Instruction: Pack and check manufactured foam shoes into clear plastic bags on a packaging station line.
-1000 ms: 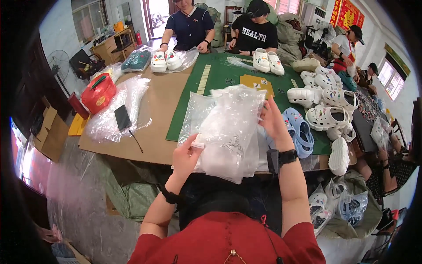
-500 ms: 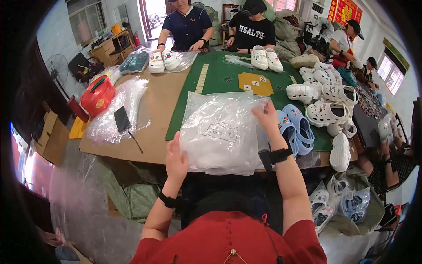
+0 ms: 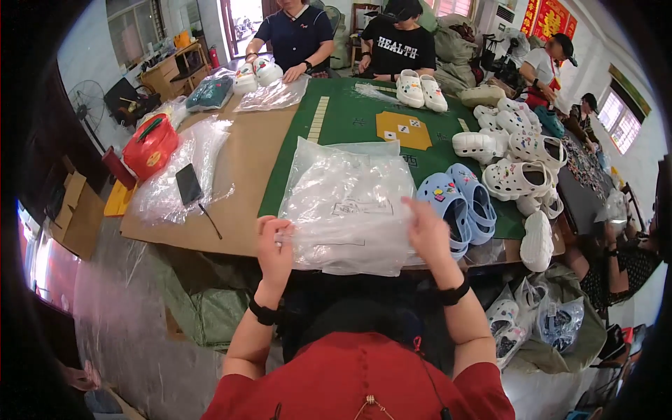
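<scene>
A pile of clear plastic bags (image 3: 343, 189) with dark printed marks lies in front of me at the table's near edge. My left hand (image 3: 275, 246) has its fingers curled round the near left edge of the top plastic bag. Over at the bag's right edge is my right hand (image 3: 429, 231), its fingers smeared by motion; whether they grip the film I cannot tell. A pair of light blue clogs (image 3: 449, 213) with colourful charms stands just to the right of that hand.
White clogs (image 3: 518, 178) are heaped along the table's right side. At left lie more plastic bags (image 3: 199, 154), a phone (image 3: 188, 185) and a red bag (image 3: 150, 145). Across the table, one person handles white clogs (image 3: 257, 75). Bagged clogs (image 3: 560, 322) sit low at right.
My right hand has come down from the bags' upper right corner to their right edge. My left hand has curled its fingers onto the film. The blue clogs now show more fully.
</scene>
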Tool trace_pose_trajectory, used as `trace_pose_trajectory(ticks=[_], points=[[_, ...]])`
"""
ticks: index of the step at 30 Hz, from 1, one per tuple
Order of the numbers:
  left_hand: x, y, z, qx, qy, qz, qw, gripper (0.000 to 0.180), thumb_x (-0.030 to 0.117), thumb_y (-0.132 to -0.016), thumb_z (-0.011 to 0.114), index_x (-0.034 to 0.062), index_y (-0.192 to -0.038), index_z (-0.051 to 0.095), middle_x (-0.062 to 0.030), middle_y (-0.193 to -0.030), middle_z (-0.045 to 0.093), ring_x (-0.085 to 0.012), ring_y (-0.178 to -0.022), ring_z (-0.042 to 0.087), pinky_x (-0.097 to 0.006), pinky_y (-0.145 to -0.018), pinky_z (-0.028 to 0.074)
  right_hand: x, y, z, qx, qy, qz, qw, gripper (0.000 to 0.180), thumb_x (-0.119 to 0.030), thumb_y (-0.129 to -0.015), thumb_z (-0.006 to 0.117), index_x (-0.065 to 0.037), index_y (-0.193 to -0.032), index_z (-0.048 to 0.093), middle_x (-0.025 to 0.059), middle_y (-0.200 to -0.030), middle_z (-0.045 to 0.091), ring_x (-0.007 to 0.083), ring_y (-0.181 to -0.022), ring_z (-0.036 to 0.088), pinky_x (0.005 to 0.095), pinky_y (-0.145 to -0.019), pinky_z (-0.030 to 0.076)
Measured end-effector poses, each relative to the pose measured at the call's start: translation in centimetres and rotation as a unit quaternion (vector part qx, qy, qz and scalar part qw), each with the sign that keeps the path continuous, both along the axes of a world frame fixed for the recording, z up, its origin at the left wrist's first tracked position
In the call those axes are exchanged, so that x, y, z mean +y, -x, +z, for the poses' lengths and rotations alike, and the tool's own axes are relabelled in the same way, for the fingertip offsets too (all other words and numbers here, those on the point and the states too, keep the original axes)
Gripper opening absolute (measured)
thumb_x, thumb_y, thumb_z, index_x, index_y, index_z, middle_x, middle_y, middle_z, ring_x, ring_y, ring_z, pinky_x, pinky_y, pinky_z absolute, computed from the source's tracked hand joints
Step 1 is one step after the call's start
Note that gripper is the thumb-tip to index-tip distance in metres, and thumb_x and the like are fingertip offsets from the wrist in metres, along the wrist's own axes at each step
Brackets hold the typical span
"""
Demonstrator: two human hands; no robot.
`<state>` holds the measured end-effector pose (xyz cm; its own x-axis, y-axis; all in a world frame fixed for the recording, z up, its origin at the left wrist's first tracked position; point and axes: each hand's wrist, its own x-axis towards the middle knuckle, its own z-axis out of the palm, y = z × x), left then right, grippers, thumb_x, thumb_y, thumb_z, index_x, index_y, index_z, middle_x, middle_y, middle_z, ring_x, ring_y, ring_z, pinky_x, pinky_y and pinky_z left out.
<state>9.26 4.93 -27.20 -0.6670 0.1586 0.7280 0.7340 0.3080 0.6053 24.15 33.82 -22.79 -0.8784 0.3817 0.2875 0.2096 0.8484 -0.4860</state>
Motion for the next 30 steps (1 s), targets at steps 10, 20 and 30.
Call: trace_pose_trajectory(ticks=[10,20,30], points=[[-0.7,-0.1,-2.4,-0.104,0.214,-0.061,0.969,0.029,0.018,-0.074,0.077,0.0068,-0.096,0.062,-0.0151,-0.110,0.059,-0.0350,-0.104,0.055,-0.043,-0.091,0.045,4.4,-1.5,1.7,0.191,-0.088,-0.017,0.977,0.059,-0.032,-0.072,0.082,-0.004,-0.118,0.059,0.0157,-0.116,0.059,0.0355,-0.109,0.054,0.0453,-0.094,0.044],[2.5,-1.8,2.4,0.082,0.383,-0.092,0.916,0.063,0.011,-0.072,0.075,0.0141,-0.131,0.052,-0.0153,-0.134,0.050,-0.0353,-0.123,0.049,-0.043,-0.096,0.047,16.7,-2.6,-0.6,-0.140,-0.014,-0.158,0.977,0.057,-0.036,-0.066,0.076,0.008,-0.099,0.057,0.0283,-0.102,0.064,0.0418,-0.101,0.062,0.0461,-0.087,0.050],[3.9,-1.2,1.5,0.016,0.357,-0.125,0.926,0.036,0.008,-0.086,0.059,0.0089,-0.120,0.048,-0.0160,-0.103,0.057,-0.0336,-0.083,0.065,-0.044,-0.064,0.055,15.0,-5.3,-1.7,0.087,0.021,-0.236,0.968,0.030,-0.014,-0.078,0.058,-0.003,-0.105,0.065,0.0224,-0.087,0.066,0.0380,-0.081,0.063,0.0402,-0.073,0.048]])
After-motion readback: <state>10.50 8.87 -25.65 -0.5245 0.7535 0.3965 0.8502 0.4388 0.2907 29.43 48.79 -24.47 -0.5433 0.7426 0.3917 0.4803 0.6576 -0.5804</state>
